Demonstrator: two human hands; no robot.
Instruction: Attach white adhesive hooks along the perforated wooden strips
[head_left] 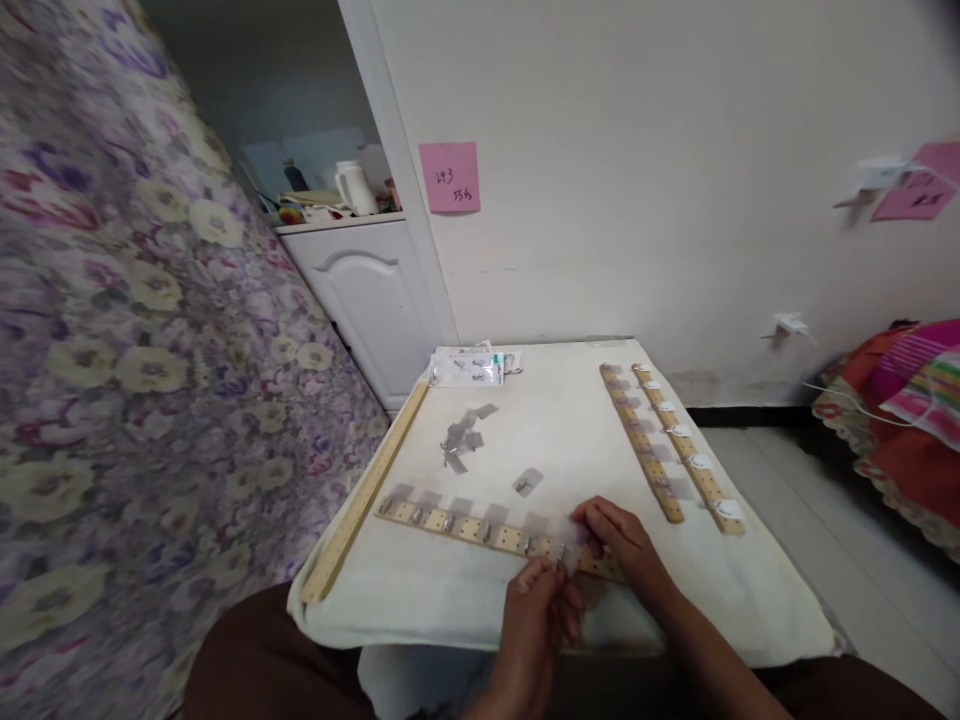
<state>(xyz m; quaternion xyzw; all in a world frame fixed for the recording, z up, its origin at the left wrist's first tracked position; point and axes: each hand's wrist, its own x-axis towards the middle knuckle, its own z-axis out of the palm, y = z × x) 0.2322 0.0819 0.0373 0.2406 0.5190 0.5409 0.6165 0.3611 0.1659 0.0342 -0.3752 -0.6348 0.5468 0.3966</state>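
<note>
A perforated wooden strip (465, 527) lies across the near part of a small table covered with a white cloth (555, 430), with several clear-backed hooks fixed along it. My left hand (538, 600) and my right hand (616, 540) meet over the strip's right end. Both pinch a small clear plastic hook piece (568, 556) between the fingertips. A loose hook (527, 483) and a pile of clear hooks (461, 437) lie further back on the cloth.
Two more perforated strips (660, 445) carrying hooks lie at the right. A plain wooden strip (367, 495) runs along the left edge. Hook packets (472, 366) sit at the back. A flowered bedcover (127, 330) is on the left, a white cabinet (367, 290) behind.
</note>
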